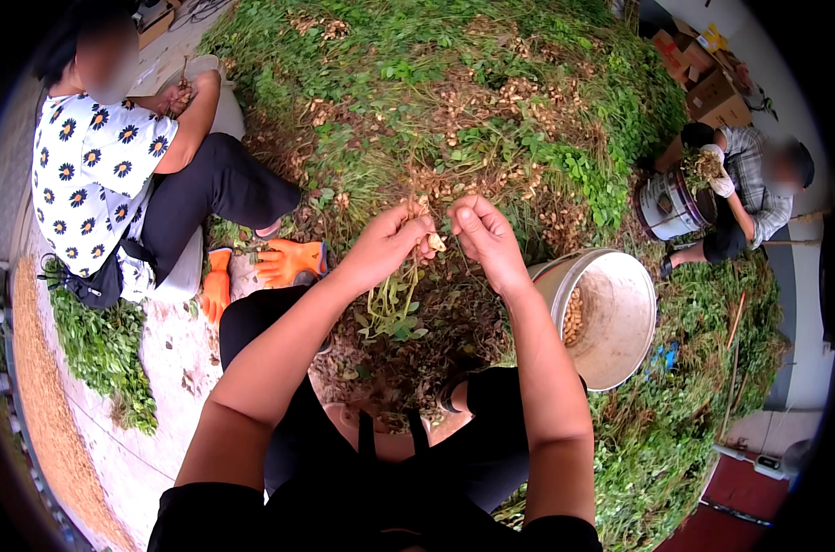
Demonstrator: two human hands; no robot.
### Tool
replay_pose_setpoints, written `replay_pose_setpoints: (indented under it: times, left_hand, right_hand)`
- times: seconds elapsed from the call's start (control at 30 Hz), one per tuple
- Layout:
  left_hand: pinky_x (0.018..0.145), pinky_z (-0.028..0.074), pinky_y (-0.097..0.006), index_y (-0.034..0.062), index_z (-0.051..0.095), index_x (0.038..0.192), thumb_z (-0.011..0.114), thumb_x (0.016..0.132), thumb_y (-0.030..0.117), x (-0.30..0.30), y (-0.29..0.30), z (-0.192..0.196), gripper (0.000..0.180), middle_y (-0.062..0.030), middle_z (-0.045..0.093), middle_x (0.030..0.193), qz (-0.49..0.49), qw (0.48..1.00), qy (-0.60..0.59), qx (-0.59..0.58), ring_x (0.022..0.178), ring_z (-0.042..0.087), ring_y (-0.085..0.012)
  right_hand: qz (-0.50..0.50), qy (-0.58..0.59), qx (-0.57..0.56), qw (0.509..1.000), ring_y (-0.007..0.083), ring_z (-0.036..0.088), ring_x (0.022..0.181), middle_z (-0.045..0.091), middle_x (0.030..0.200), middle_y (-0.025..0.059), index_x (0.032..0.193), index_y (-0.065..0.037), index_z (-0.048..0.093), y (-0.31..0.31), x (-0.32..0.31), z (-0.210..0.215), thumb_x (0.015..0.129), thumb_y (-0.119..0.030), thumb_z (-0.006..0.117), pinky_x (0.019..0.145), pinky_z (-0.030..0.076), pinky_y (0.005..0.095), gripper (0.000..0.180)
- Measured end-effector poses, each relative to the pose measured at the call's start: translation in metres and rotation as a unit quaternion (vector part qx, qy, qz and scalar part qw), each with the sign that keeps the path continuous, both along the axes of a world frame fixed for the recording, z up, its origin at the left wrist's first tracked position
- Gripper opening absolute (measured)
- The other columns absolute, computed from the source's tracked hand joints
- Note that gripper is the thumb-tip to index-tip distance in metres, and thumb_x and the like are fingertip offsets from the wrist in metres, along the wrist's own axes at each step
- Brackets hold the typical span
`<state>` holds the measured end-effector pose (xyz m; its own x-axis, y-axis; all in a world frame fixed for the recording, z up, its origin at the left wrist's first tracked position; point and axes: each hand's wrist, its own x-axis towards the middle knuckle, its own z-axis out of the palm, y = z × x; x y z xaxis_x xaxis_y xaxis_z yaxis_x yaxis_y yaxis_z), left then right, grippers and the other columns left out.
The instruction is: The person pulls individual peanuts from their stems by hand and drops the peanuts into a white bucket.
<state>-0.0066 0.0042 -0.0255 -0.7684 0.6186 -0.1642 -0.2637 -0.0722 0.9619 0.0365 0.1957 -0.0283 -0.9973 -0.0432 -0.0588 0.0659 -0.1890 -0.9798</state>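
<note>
Leafy peanut plant (394, 302), tan pods (437, 243), gripped in L hand (391, 241), R hand (486, 241) grip unclear

Head cam (L of pr., fisheye): faces down/fwd.; L hand (391, 241) & R hand (487, 241) nr., plant heap (380, 69) beyond.

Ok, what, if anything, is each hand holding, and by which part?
The left hand holds a plant near its podded end, leaves hanging below. The right hand is curled; whether anything is in it can't be told.

Plants (399, 87), gloves (287, 261) on pale floor (178, 345)
</note>
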Motion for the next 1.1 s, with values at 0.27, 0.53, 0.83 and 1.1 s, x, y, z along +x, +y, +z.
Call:
replay_pose_setpoints:
  times: [0.27,0.53,0.83,1.1]
  left_hand:
    - [0.069,0.047,-0.025,0.0046,0.051,0.102,0.051,0.100,0.019,-0.003,-0.003,-0.004,0.014,-0.0003,0.055,0.085,0.033,0.997,0.061,-0.040,0.077,0.056,-0.0074]
    - [0.062,0.048,-0.026,0.0026,0.048,0.103,0.050,0.098,0.011,-0.004,0.006,-0.002,0.010,-0.0032,0.054,0.086,-0.004,1.000,0.018,-0.003,0.068,0.057,-0.0095]
    - [0.059,0.044,-0.026,0.0055,0.050,0.106,0.050,0.100,0.019,-0.011,-0.016,-0.009,0.014,0.0008,0.047,0.075,0.053,0.996,0.052,-0.047,0.063,0.054,-0.0098]
    - [0.072,0.048,-0.029,0.0048,0.051,0.102,0.050,0.101,0.025,0.002,-0.006,-0.007,0.020,-0.0007,0.052,0.077,-0.028,0.999,-0.034,-0.025,0.076,0.058,-0.0144]
  right_hand:
    - [0.034,0.114,0.261,0.958,0.0113,0.065,0.077,0.068,0.088,0.0069,0.098,-0.004,0.056,-0.020,0.010,0.008,0.092,-0.017,0.064,0.069,0.050,0.0286,0.016]
    - [0.032,0.101,0.319,0.942,0.0107,0.058,0.075,0.063,0.085,0.0020,0.098,-0.003,0.058,-0.005,0.024,0.020,0.092,-0.019,0.065,0.068,0.048,0.0276,0.019]
    - [-0.246,0.004,0.181,0.952,0.0031,0.034,0.053,0.049,0.069,-0.0069,0.093,-0.014,0.059,0.110,0.074,0.054,0.091,-0.027,0.058,0.048,0.027,0.0190,0.013]
    - [-0.264,-0.112,0.533,0.796,0.0206,0.063,0.103,0.066,0.115,0.0135,0.117,-0.001,0.063,0.174,0.133,-0.003,0.097,-0.030,0.054,0.087,0.048,0.0341,0.036]
